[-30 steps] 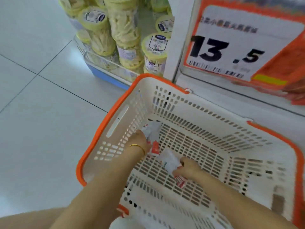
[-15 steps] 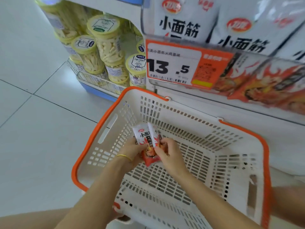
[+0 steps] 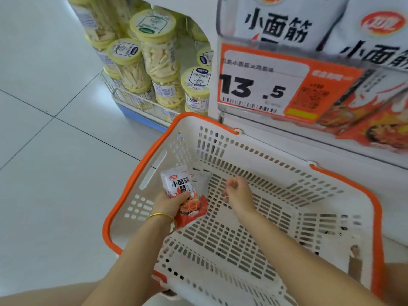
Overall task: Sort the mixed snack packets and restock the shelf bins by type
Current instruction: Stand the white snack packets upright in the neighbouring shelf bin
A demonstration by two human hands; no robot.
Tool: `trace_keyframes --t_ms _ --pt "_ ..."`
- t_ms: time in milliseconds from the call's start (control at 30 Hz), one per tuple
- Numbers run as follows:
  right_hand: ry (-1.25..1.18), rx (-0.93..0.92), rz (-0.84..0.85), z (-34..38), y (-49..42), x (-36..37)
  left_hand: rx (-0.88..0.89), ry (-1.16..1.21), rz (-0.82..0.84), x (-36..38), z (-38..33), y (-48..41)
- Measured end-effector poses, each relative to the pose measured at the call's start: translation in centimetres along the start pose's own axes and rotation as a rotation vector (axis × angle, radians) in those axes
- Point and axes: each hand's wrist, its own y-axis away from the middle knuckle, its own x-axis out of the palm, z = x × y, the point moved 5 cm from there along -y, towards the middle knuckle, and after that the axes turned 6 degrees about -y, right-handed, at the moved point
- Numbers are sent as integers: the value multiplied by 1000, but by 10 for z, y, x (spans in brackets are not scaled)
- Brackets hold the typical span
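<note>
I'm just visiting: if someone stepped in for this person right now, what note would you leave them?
Left hand grips two snack packets above the basket.
Right hand: fingers curled, holding nothing, over the basket.
Done: no other packets show in the visible part of the basket.
Left: probably put the held packets on the shelf behind the 13.5 price tag, where bigger bags carry matching print.
</note>
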Motion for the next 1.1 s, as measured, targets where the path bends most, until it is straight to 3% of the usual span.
trace_keyframes --t_ms 167,300,433,667,900,1000,1100 --pt "266 196 141 -23 -47 75 -19 -52 -9 -18 18 -3" --pt "569 128 124 -37 -59 101 -27 -27 23 -20 26 1" --pt "299 215 174 -33 -51 84 -42 -22 32 -20 26 0" --pt "-112 11 252 23 27 0 16 30 80 11 3 27" --pt "-248 2 324 69 106 -69 262 -143 217 57 -35 98" --pt "-207 -95 331 81 119 -103 399 -282 282 70 -54 133" --pt "-185 -214 358 96 136 -134 417 -322 384 87 -65 170"
